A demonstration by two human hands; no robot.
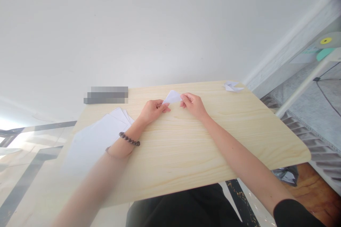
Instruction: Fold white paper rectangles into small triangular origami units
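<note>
A small folded piece of white paper (pixel 172 97) is held up between my hands over the far half of the table. My left hand (pixel 154 110) pinches its lower left corner, thumb on the near side. At the right corner, my right hand (pixel 194 104) grips the paper between thumb and fingertips. The paper's outline comes to a blunt peak at the top; its inner folds are too faint to make out. Beyond my left wrist, white paper sheets (pixel 93 136) lie in a loose, overlapping stack, partly covered by my forearm.
The pale wooden table (pixel 170 159) stands against a white wall. A folded white paper shape (pixel 232 86) with pointed ends rests at the far right corner. A dark pixelated block (pixel 106 95) covers something at the far left edge. A dark plastic bag (pixel 286 175) lies below the right edge.
</note>
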